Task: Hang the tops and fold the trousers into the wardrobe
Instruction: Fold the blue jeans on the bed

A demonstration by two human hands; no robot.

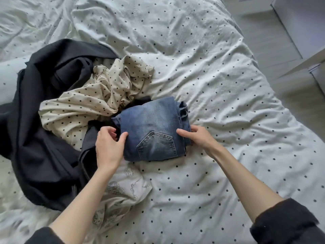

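Denim: folded jeans [153, 131], gripped at both sides by left hand [109, 147] and right hand [198, 136]; fingertips hidden underneath. Surface: dotted duvet [219, 95]; pale floor [274, 41] at upper right.

Folded jeans [154, 131] lie mid-bed [219, 85] — a dotted top [98, 101] at ten o'clock, a jacket [38, 138] at nine, a printed top [123, 189] at seven.

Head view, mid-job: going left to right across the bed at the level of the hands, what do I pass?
black garment → left hand → folded jeans → right hand → bare dotted duvet.
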